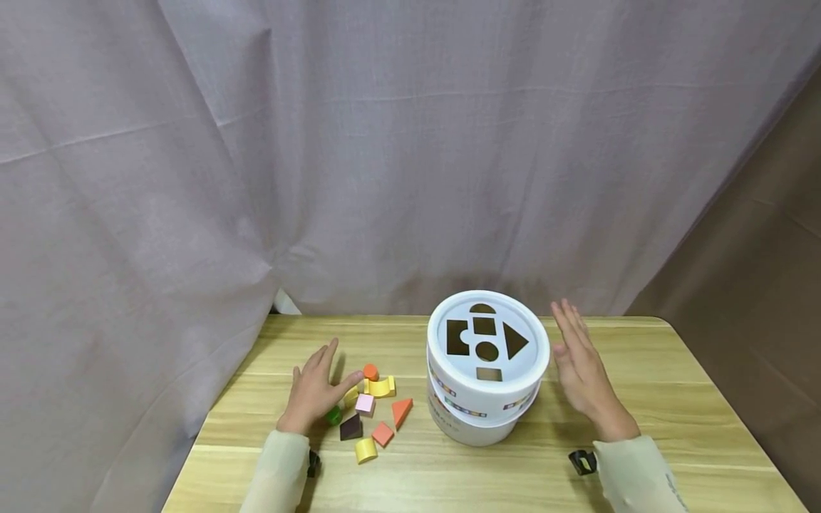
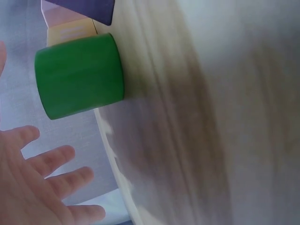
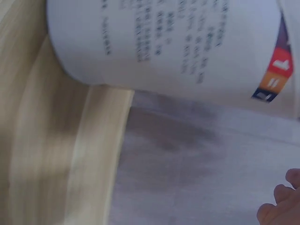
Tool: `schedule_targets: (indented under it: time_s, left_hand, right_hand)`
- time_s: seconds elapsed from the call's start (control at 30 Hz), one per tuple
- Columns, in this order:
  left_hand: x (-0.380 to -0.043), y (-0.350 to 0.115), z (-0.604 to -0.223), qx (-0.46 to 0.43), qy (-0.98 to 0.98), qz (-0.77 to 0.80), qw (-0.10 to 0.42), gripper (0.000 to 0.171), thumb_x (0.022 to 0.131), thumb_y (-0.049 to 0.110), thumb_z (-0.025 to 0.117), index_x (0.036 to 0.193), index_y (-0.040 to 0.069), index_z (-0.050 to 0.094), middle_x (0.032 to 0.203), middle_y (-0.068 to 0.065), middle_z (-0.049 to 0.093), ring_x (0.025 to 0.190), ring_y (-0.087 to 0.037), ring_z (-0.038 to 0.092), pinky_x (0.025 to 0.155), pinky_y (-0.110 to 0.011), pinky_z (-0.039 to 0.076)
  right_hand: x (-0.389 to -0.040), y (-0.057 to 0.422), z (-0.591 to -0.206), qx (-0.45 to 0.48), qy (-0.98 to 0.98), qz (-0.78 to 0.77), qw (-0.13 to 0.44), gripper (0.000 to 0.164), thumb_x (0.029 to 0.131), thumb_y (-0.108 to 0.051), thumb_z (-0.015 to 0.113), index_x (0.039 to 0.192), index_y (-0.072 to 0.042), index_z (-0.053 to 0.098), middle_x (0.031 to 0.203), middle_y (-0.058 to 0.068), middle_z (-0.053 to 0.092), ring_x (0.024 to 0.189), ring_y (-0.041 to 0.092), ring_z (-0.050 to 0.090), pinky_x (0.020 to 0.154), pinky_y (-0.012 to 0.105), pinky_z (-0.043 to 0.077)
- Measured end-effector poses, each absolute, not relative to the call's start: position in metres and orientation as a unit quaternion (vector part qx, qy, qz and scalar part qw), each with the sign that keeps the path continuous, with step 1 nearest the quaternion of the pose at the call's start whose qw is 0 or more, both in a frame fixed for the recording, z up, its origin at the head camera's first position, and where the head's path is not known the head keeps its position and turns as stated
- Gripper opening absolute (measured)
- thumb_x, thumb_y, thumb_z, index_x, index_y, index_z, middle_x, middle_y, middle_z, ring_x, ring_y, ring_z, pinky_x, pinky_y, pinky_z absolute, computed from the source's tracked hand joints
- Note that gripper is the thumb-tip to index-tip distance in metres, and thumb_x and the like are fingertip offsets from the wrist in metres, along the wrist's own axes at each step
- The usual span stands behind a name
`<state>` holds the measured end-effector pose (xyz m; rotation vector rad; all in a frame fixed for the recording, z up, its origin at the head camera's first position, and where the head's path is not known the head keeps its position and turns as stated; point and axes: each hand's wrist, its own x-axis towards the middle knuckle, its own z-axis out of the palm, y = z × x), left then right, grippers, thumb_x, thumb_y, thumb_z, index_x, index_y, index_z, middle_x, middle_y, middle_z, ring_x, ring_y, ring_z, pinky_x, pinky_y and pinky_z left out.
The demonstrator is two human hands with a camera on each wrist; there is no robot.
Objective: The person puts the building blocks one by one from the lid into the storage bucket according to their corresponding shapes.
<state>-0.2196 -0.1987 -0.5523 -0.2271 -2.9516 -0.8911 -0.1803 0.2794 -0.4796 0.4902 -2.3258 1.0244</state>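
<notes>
A white round bucket (image 1: 463,418) stands upright on the table, its lid (image 1: 458,370) cut with shaped holes: a triangle, a circle, a half-round and several others. My right hand (image 1: 580,370) is beside the bucket's right side, fingers straight and holding nothing. On the left, my left hand (image 1: 317,388) hovers with spread fingers at the edge of a group of toy blocks. Nearest to it is a green cylinder block (image 2: 79,76), partly hidden by the hand in the head view. Around it lie a dark purple block (image 1: 350,427), a pink block (image 1: 365,405) and a yellow arch block (image 1: 381,387).
More blocks lie between the left hand and the bucket: an orange cylinder (image 1: 370,372), an orange-red triangle (image 1: 401,411), an orange-red block (image 1: 383,434) and a yellow block (image 1: 366,450). A grey curtain (image 1: 398,157) hangs behind the wooden table (image 1: 680,427).
</notes>
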Motion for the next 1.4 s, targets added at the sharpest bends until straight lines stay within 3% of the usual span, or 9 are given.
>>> schedule_targets:
  time_s: [0.4, 0.53, 0.77, 0.93, 1.2, 1.4]
  left_hand:
    - [-0.209, -0.204, -0.552, -0.067, -0.955, -0.286, 0.029, 0.100, 0.093, 0.071, 0.066, 0.165, 0.010, 0.033, 0.164, -0.027, 0.038, 0.151, -0.047, 0.037, 0.116, -0.082, 0.013]
    - [-0.206, -0.206, -0.553, -0.068, -0.955, -0.287, 0.028, 0.101, 0.092, 0.071, 0.067, 0.165, 0.010, 0.034, 0.164, -0.026, 0.038, 0.151, -0.046, 0.037, 0.116, -0.082, 0.013]
    - [-0.198, -0.210, -0.552, -0.072, -0.956, -0.282, 0.033, 0.099, 0.092, 0.070, 0.068, 0.164, 0.009, 0.037, 0.162, -0.026, 0.041, 0.148, -0.047, 0.041, 0.115, -0.082, 0.015]
    - [-0.190, -0.211, -0.551, -0.076, -0.954, -0.286, 0.044, 0.092, 0.093, 0.063, 0.072, 0.160, 0.007, 0.044, 0.156, -0.026, 0.050, 0.143, -0.047, 0.048, 0.112, -0.085, 0.018]
    - [-0.177, -0.212, -0.549, -0.082, -0.952, -0.288, 0.056, 0.075, 0.095, 0.048, 0.077, 0.153, 0.006, 0.054, 0.149, -0.023, 0.058, 0.137, -0.046, 0.055, 0.110, -0.086, 0.019]
    - [-0.170, -0.213, -0.549, -0.093, -0.953, -0.282, 0.057, 0.060, 0.095, 0.038, 0.080, 0.142, 0.005, 0.064, 0.137, -0.019, 0.068, 0.128, -0.044, 0.063, 0.109, -0.086, 0.021]
  right_hand:
    - [-0.175, 0.254, -0.468, 0.219, -0.846, 0.409, 0.263, 0.069, 0.113, -0.054, 0.030, 0.167, -0.011, 0.029, 0.174, 0.018, 0.018, 0.160, 0.045, 0.011, 0.126, 0.067, 0.007]
    - [-0.174, 0.247, -0.466, 0.230, -0.837, 0.415, 0.272, 0.073, 0.111, -0.057, 0.038, 0.166, -0.010, 0.032, 0.173, 0.017, 0.022, 0.159, 0.047, 0.015, 0.126, 0.066, 0.010]
    - [-0.170, 0.244, -0.465, 0.235, -0.840, 0.418, 0.253, 0.080, 0.105, -0.062, 0.051, 0.166, -0.013, 0.033, 0.174, 0.016, 0.021, 0.161, 0.040, 0.014, 0.122, 0.074, 0.013]
    - [-0.171, 0.243, -0.465, 0.247, -0.833, 0.418, 0.264, 0.080, 0.104, -0.061, 0.056, 0.163, -0.011, 0.039, 0.171, 0.017, 0.030, 0.159, 0.042, 0.020, 0.119, 0.077, 0.016]
    - [-0.172, 0.241, -0.465, 0.255, -0.821, 0.426, 0.280, 0.080, 0.102, -0.061, 0.059, 0.161, -0.008, 0.044, 0.166, 0.018, 0.039, 0.157, 0.043, 0.025, 0.122, 0.073, 0.018]
    - [-0.173, 0.241, -0.467, 0.253, -0.817, 0.432, 0.285, 0.079, 0.102, -0.058, 0.062, 0.160, -0.006, 0.044, 0.165, 0.019, 0.041, 0.158, 0.031, 0.026, 0.124, 0.068, 0.019]
